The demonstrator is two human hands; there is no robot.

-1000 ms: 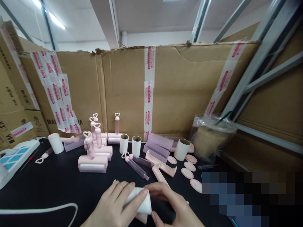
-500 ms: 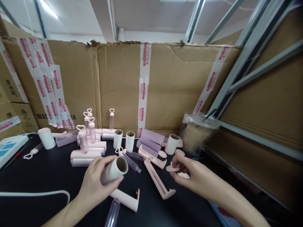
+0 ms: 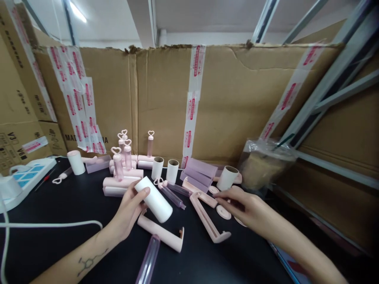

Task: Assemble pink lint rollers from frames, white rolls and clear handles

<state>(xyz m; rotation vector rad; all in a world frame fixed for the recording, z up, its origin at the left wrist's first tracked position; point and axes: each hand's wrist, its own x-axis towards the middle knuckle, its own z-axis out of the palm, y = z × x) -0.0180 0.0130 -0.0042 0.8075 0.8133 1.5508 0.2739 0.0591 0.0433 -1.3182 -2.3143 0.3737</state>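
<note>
My left hand (image 3: 132, 207) grips a white cardboard-core roll (image 3: 154, 199) near its upper end, with the roll tilted down to the right. Below it lies a pale pink holder with an end arm (image 3: 161, 232), and a clear purple tube (image 3: 149, 256) is beside that. My right hand (image 3: 233, 201) hovers over pink discs, its index finger and thumb slightly apart with nothing visible between them. One pink disc (image 3: 223, 212) lies just under the fingers; another is partly hidden by the hand. Left of it is a second pink holder (image 3: 205, 217).
White rolls stand at the back, including one roll (image 3: 227, 178) behind my right hand. Pink assemblies with heart-topped tubes (image 3: 118, 167) cluster at the left. Purple covers (image 3: 198, 175), a plastic bag (image 3: 266, 165), a power strip (image 3: 32, 177) and a cardboard wall (image 3: 160, 98) surround the area.
The roll in my left hand has turned from showing its hollow end to lying slanted, side toward me. My right fingers have drawn up off the pink disc. The view has shifted left.
</note>
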